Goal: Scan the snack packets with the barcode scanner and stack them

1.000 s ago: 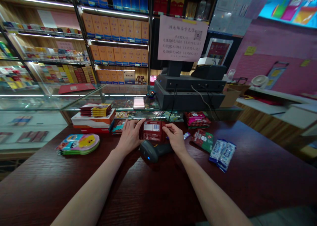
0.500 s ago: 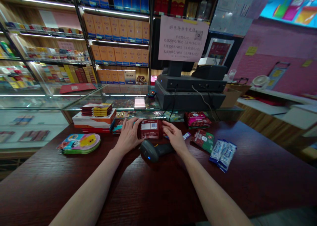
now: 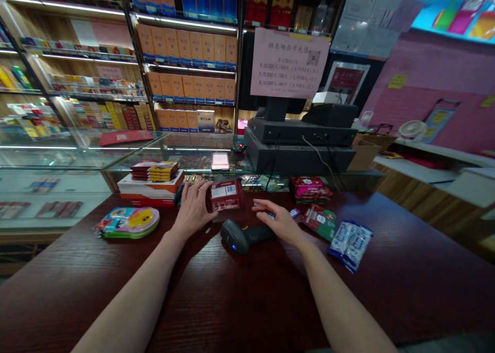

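Note:
My left hand [image 3: 193,207] grips a dark red snack packet [image 3: 225,195] by its left edge, tilting it so the white label with a barcode faces me. Fingers apart and holding nothing, my right hand [image 3: 279,220] hovers to the right of the packet. Below it a black barcode scanner [image 3: 240,238] with a blue light lies on the dark wooden counter [image 3: 232,301]. A small purple-and-white packet [image 3: 294,213] is partly hidden behind my right hand. Nearby on the right are a red-and-green packet [image 3: 318,221] and blue-and-white packets [image 3: 351,244].
Colourful blister-style packs [image 3: 127,222] lie at the left, before a stack of boxes [image 3: 151,187] topped with small packets. Dark red packets [image 3: 310,189] sit below the cash register [image 3: 301,147]. A glass display case [image 3: 185,152] borders the counter's back.
My right hand has let go of the packet and drawn away to the right. My left hand has moved the packet slightly left and tilted it.

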The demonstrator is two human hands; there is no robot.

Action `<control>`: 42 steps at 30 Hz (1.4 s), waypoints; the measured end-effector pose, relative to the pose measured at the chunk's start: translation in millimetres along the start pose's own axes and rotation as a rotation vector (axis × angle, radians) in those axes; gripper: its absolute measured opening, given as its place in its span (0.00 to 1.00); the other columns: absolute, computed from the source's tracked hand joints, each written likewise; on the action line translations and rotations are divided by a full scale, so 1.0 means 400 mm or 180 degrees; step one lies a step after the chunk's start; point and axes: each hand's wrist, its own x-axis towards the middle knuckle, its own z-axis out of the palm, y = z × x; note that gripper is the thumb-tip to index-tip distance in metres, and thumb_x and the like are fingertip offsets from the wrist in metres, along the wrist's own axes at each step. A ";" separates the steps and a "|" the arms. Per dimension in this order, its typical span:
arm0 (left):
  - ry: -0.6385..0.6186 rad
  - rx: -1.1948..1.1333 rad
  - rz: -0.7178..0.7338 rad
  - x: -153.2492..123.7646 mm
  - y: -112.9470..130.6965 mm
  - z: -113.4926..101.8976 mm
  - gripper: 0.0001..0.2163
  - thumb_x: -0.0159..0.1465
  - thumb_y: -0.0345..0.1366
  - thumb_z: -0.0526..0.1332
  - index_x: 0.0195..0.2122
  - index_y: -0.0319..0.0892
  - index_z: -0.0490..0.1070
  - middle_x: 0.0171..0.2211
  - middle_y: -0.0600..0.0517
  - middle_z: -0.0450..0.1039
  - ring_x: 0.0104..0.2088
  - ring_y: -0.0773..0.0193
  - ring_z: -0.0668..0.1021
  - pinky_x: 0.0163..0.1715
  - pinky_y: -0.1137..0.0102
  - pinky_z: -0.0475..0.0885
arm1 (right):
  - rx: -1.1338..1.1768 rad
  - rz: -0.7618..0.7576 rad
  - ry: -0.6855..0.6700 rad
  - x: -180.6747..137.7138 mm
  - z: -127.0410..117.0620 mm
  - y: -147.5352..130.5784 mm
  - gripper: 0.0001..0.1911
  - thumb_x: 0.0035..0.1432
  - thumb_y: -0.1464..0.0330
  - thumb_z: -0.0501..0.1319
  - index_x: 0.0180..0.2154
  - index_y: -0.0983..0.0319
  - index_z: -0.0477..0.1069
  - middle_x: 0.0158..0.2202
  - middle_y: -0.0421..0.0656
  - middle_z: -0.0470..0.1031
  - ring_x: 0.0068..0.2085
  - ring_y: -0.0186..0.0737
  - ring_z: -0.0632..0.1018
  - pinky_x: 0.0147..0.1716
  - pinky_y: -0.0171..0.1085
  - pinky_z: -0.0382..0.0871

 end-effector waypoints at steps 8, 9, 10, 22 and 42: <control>0.0054 0.0033 -0.0143 0.000 -0.018 -0.013 0.41 0.53 0.40 0.69 0.66 0.43 0.51 0.60 0.39 0.63 0.64 0.45 0.66 0.68 0.43 0.48 | -0.1040 0.0101 -0.1178 -0.042 -0.031 -0.065 0.43 0.45 0.57 0.75 0.62 0.53 0.66 0.57 0.46 0.76 0.58 0.54 0.73 0.62 0.53 0.58; 0.0054 0.0032 -0.0156 0.000 -0.019 -0.013 0.41 0.53 0.40 0.69 0.66 0.43 0.51 0.61 0.39 0.63 0.64 0.45 0.66 0.68 0.43 0.48 | -0.1200 0.0074 -0.1268 -0.044 -0.028 -0.066 0.44 0.44 0.58 0.75 0.63 0.53 0.65 0.58 0.46 0.74 0.60 0.54 0.71 0.63 0.54 0.55; 0.0054 0.0033 -0.0163 0.000 -0.020 -0.012 0.41 0.53 0.41 0.69 0.66 0.43 0.51 0.61 0.39 0.63 0.64 0.45 0.66 0.68 0.43 0.48 | -0.1354 0.0037 -0.1328 -0.046 -0.024 -0.065 0.44 0.44 0.59 0.74 0.63 0.53 0.64 0.58 0.46 0.74 0.61 0.54 0.70 0.65 0.55 0.51; 0.0105 0.0043 -0.0139 -0.010 -0.033 0.002 0.42 0.55 0.42 0.69 0.67 0.44 0.50 0.61 0.39 0.63 0.63 0.45 0.66 0.68 0.43 0.48 | -0.1883 -0.0502 -0.1132 -0.052 0.013 -0.033 0.32 0.50 0.72 0.64 0.59 0.55 0.68 0.54 0.45 0.76 0.54 0.49 0.74 0.58 0.49 0.60; 0.0178 0.0127 -0.0111 -0.013 -0.031 0.009 0.39 0.57 0.40 0.67 0.66 0.44 0.51 0.60 0.39 0.64 0.63 0.45 0.67 0.68 0.42 0.47 | -0.1274 -0.0347 -0.0550 -0.039 -0.065 -0.025 0.30 0.58 0.62 0.67 0.61 0.51 0.66 0.55 0.44 0.75 0.55 0.50 0.74 0.56 0.49 0.63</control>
